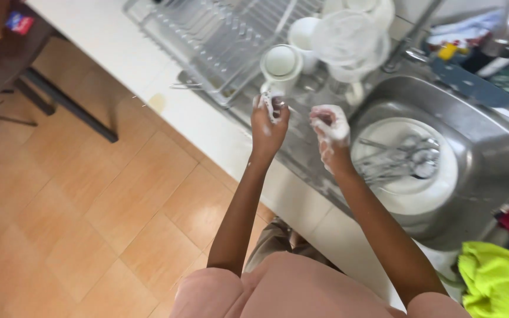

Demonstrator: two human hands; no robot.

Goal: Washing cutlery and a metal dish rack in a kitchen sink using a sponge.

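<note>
We see a steel sink (pixel 490 147) holding a white plate (pixel 437 176) of cutlery (pixel 402 160). At the sink's left edge our left hand (pixel 268 126) pinches a small soapy metal piece (pixel 273 106) — blurred — below an upturned white mug (pixel 282 63). Our right hand (pixel 330 126), foam-coated, is curled closed beside it.

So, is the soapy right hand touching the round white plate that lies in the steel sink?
Apart. The head view shows the right hand raised over the sink's left rim, clear of the plate; only cutlery rests on it.
</note>
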